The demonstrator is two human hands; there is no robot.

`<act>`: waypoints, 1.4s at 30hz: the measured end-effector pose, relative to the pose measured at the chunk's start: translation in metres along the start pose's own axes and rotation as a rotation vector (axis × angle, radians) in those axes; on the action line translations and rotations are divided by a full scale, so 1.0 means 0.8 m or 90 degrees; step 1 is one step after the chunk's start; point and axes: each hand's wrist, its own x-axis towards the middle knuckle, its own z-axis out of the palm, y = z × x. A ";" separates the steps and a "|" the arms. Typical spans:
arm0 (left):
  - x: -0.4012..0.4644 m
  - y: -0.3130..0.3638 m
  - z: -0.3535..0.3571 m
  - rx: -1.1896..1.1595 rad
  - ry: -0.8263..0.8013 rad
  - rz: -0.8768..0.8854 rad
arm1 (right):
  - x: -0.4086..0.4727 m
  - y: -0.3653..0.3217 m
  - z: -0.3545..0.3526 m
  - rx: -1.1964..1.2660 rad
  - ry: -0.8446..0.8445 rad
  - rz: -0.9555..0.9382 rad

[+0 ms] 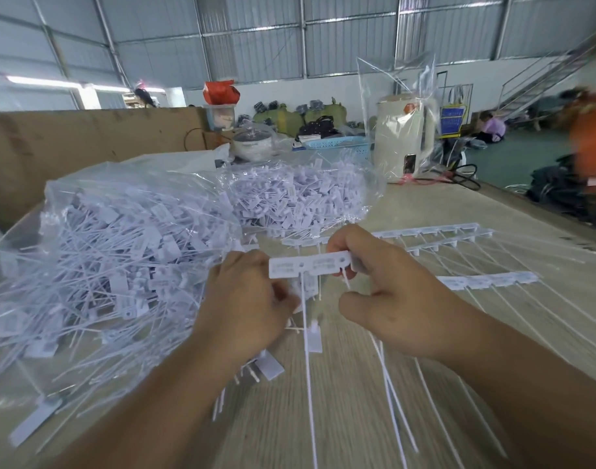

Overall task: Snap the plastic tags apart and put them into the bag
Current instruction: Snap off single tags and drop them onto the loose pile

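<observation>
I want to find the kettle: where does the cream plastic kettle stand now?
In the head view, the cream plastic kettle stands at the far right of the wooden table, under a clear plastic wrap, beside the blue basket.

- To my left a clear bag (120, 238) heaped with loose tags blocks the tabletop's (408, 204) left edge.
- A second full bag (300, 194) blocks the way towards the far edge.
- On my right, joined tag strips (435, 231) and their tails lie across the surface.
- I see bare wood along the near edge, between both forearms.
- A kettle (404, 133) stands at the far edge.
</observation>
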 end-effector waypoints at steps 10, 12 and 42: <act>-0.010 -0.004 -0.041 -0.457 -0.174 -0.009 | 0.003 0.010 -0.003 -0.121 -0.052 -0.030; -0.010 -0.002 -0.037 -0.464 -0.177 -0.012 | 0.003 0.012 -0.001 -0.145 -0.060 -0.023; -0.014 0.003 -0.041 -0.592 -0.274 0.025 | -0.002 -0.006 -0.009 -0.044 -0.182 -0.025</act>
